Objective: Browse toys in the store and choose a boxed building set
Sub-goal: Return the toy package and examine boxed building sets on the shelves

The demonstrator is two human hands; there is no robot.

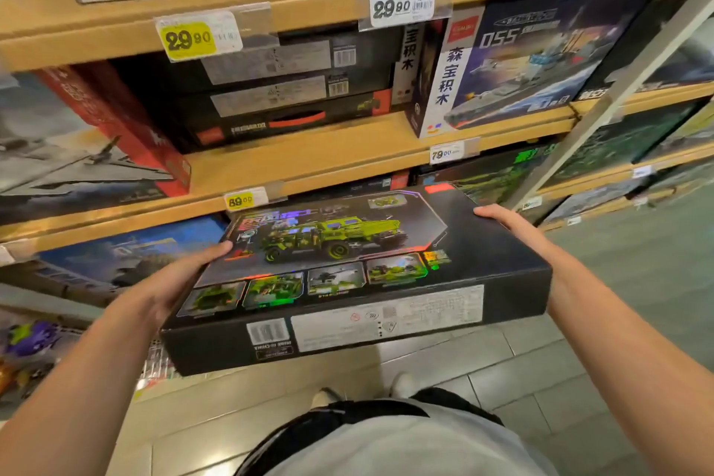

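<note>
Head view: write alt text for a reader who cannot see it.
Two hands, left and right, hold a flat black box picturing a green truck, level before wooden shelves of boxed sets with price tags.

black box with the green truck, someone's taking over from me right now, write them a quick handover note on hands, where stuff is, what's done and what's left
Left hand: grips the left end of the black box, thumb on top.
Right hand: holds the far right edge, fingers curled over the rim.
Box: off the shelf, held flat and face up in front of the wooden shelves, over the tiled floor.
Done: one boxed building set picked out and in hand.
Left: decide whether to keep it; other sets remain, such as the warship box on the shelf above.
</note>
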